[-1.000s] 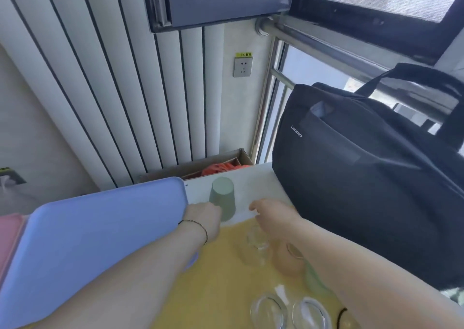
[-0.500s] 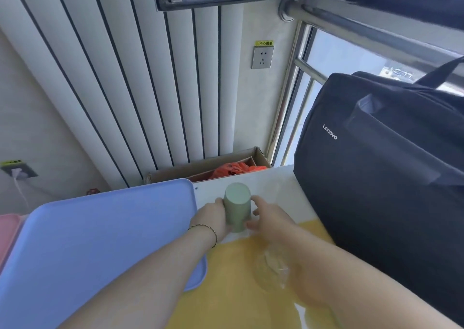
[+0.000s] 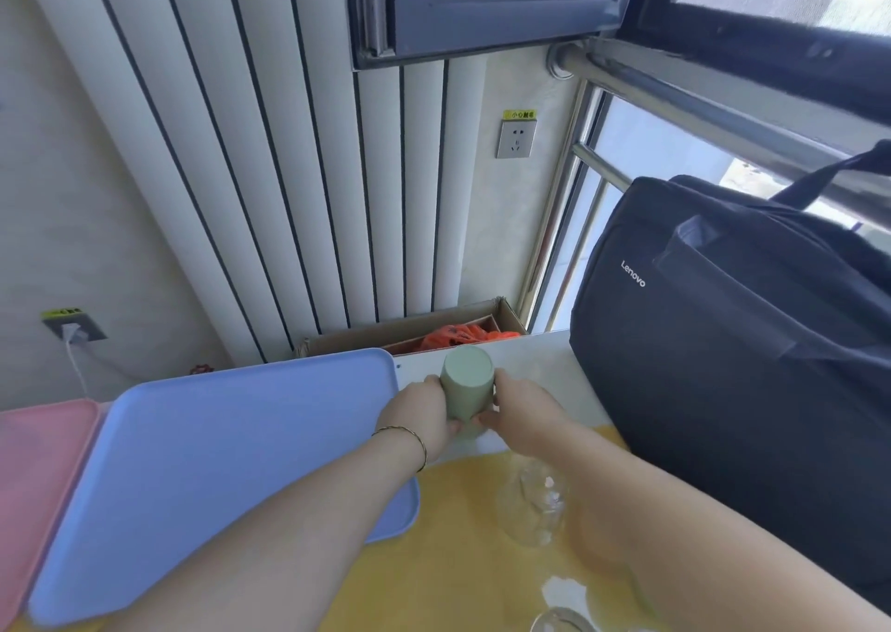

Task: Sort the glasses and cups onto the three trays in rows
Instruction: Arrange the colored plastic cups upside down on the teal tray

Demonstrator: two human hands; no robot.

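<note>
Green is what you are handling: you are holding a pale green plastic cup point(image 3: 467, 385) between both hands, with your left hand point(image 3: 424, 414) curling round its left wall and your right hand point(image 3: 528, 414) closing on its right wall, so each is gripping it. The cup is standing mouth down with its flat base facing up and its long axis roughly upright. Your fingers are hiding the rim, so I cannot tell whether it is resting on the white surface point(image 3: 545, 361) or lifting clear. It is sitting at the far edge, just beside the far right corner of the blue rectangular plastic tray point(image 3: 217, 462), which is lying to your left, with the pink tray point(image 3: 38, 462) beyond. Nearer you, a clear drinking glass point(image 3: 530, 511) is standing on the yellow tray point(image 3: 434, 583) under your right forearm. If the cup is heading for the blue tray, the carry is running leftward, and your left hand, being on that side, is looking better placed to take it alone.
</note>
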